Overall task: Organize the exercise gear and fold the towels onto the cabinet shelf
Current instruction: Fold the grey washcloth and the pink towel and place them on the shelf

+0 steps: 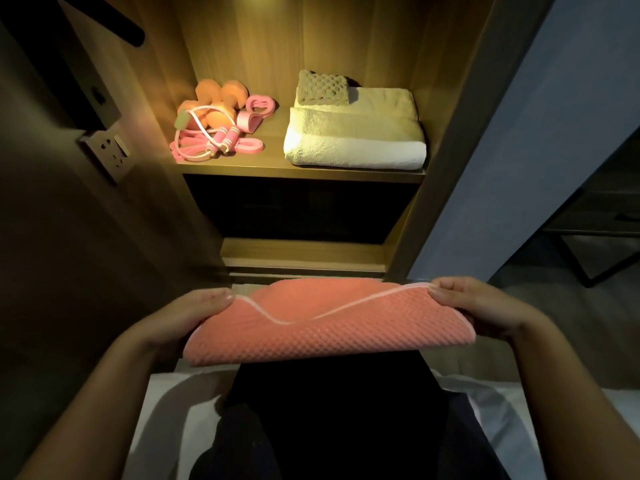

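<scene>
Head view: left hand (199, 311) and right hand (465, 301) each pinch an upper corner of the coral waffle-weave towel (329, 337), fingers (221, 298) curled onto its white-piped edge. The half-folded cloth spans between the two sets of fingers, over the lap and well short of the lit cabinet shelf (301, 173) beyond them. Judged light, limp and grippy; it sags mid-span, so grip at the corners, keep the edge taut, and support underneath for the transfer beside the folded white towel (356, 147); no brand, label or writing legible.
</scene>
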A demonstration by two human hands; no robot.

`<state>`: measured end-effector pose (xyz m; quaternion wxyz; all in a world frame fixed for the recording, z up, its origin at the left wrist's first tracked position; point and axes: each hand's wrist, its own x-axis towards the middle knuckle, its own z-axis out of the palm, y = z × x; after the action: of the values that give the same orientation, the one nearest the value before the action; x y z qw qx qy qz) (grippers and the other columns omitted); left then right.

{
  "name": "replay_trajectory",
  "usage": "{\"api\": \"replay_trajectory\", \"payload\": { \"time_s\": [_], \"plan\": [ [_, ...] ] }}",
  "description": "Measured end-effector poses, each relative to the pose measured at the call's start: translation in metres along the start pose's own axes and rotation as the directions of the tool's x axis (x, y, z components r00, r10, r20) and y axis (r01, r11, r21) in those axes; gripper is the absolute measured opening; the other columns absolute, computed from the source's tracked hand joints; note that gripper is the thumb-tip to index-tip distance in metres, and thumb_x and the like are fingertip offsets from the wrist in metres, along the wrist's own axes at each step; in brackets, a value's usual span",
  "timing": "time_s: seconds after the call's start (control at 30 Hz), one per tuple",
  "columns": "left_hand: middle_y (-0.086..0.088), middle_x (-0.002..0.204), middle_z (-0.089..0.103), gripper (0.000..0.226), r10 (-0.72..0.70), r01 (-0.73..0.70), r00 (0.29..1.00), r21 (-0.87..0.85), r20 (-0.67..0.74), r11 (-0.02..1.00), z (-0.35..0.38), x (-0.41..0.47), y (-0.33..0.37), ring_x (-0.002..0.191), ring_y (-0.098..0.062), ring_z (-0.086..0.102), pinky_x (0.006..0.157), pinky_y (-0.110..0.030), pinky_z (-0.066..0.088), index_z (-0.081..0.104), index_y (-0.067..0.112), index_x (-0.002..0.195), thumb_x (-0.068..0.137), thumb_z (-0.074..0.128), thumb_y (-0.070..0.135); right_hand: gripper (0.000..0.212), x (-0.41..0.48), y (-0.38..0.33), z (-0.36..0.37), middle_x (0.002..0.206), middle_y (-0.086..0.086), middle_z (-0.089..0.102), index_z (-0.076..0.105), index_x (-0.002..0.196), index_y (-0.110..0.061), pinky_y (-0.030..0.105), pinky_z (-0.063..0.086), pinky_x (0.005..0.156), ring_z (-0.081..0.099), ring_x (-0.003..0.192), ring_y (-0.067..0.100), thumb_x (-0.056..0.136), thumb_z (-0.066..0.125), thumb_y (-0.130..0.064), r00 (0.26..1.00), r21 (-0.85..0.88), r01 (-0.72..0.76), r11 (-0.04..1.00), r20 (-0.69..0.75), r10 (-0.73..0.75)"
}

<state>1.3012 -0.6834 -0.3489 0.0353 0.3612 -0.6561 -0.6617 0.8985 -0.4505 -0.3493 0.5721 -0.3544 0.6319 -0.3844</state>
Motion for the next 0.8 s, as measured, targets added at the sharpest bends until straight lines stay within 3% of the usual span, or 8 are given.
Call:
{"api": "replay_trajectory", "payload": {
  "time_s": [0.1, 0.2, 0.3, 0.43, 0.5, 0.63, 0.8],
  "plan": [
    [-0.02, 0.109, 0.067, 0.051, -0.075, 0.071, 0.994, -0.059, -0.077, 0.996, 0.003, 0.004, -0.018, 0.098, -0.033, 0.062, 0.085, -0.044, 0.046, 0.068, 0.005, 0.112, 0.085, 0.066, 0.049, 0.031, 0.002, 0.009, 0.001, 0.084, 0.016, 0.054, 0.061, 0.092, -0.004, 0.031, 0.037, 0.063, 0.046, 0.075, 0.027, 0.085, 0.062, -0.034, 0.998, 0.001, -0.061, 0.998, -0.002, 0.061],
    [-0.015, 0.092, 0.064, 0.031, -0.086, 0.082, 0.952, -0.025, -0.293, 0.996, 0.011, 0.016, -0.029, 0.081, -0.028, 0.059, 0.074, -0.04, 0.046, 0.066, 0.012, 0.09, 0.096, 0.052, 0.039, 0.025, 0.015, 0.02, 0.007, 0.082, 0.01, 0.063, 0.061, 0.088, -0.009, 0.032, 0.048, 0.07, 0.059, 0.076, 0.022, 0.086, 0.062, -0.034, 0.99, 0.025, -0.084, 0.996, -0.108, 0.087],
    [-0.01, 0.091, 0.066, 0.029, -0.095, 0.114, 0.902, 0.019, -0.422, 0.993, 0.025, 0.038, -0.039, 0.074, -0.022, 0.06, 0.063, -0.033, 0.048, 0.063, 0.013, 0.094, 0.101, 0.047, 0.036, 0.022, 0.036, 0.032, 0.02, 0.075, 0.005, 0.06, 0.06, 0.081, -0.013, 0.029, 0.044, 0.063, 0.056, 0.065, 0.013, 0.097, 0.055, -0.026, 0.96, 0.002, -0.106, 0.994, -0.259, 0.102],
    [-0.008, 0.096, 0.063, 0.025, -0.178, 0.166, 0.811, -0.072, -0.558, 0.983, 0.04, 0.072, -0.057, 0.083, -0.023, 0.061, 0.064, -0.034, 0.048, 0.058, 0.018, 0.099, 0.102, 0.044, 0.039, 0.027, 0.067, 0.046, 0.041, 0.097, 0.006, 0.061, 0.06, 0.099, -0.01, 0.034, 0.039, 0.074, 0.055, 0.086, 0.019, 0.102, 0.04, -0.027, 0.845, -0.18, -0.169, 0.969, -0.532, 0.049],
    [-0.006, 0.097, 0.062, 0.022, -0.182, 0.166, 0.776, -0.084, -0.603, 0.983, 0.042, 0.084, -0.065, 0.085, -0.021, 0.06, 0.062, -0.033, 0.046, 0.056, 0.022, 0.097, 0.101, 0.044, 0.039, 0.026, 0.077, 0.054, 0.048, 0.105, 0.004, 0.057, 0.055, 0.108, -0.014, 0.034, 0.037, 0.079, 0.053, 0.094, 0.018, 0.103, 0.034, -0.029, 0.794, -0.238, -0.197, 0.951, -0.607, 0.013],
    [0.0, 0.095, 0.06, 0.017, -0.187, 0.204, 0.735, -0.051, -0.652, 0.978, 0.04, 0.101, -0.071, 0.084, -0.015, 0.058, 0.059, -0.029, 0.04, 0.052, 0.027, 0.091, 0.102, 0.044, 0.037, 0.024, 0.094, 0.06, 0.05, 0.102, 0.002, 0.056, 0.054, 0.11, -0.016, 0.033, 0.038, 0.08, 0.052, 0.093, 0.016, 0.104, 0.034, -0.028, 0.74, -0.276, -0.204, 0.939, -0.672, -0.037],
    [-0.004, 0.091, 0.06, 0.019, -0.208, 0.28, 0.764, 0.023, -0.611, 0.96, 0.039, 0.11, -0.081, 0.081, -0.017, 0.058, 0.06, -0.029, 0.041, 0.056, 0.018, 0.091, 0.101, 0.046, 0.03, 0.021, 0.114, 0.073, 0.051, 0.095, 0.004, 0.059, 0.058, 0.101, -0.013, 0.03, 0.037, 0.071, 0.054, 0.089, 0.022, 0.102, 0.04, -0.025, 0.721, -0.22, -0.283, 0.934, -0.691, 0.055]
  ]
}}
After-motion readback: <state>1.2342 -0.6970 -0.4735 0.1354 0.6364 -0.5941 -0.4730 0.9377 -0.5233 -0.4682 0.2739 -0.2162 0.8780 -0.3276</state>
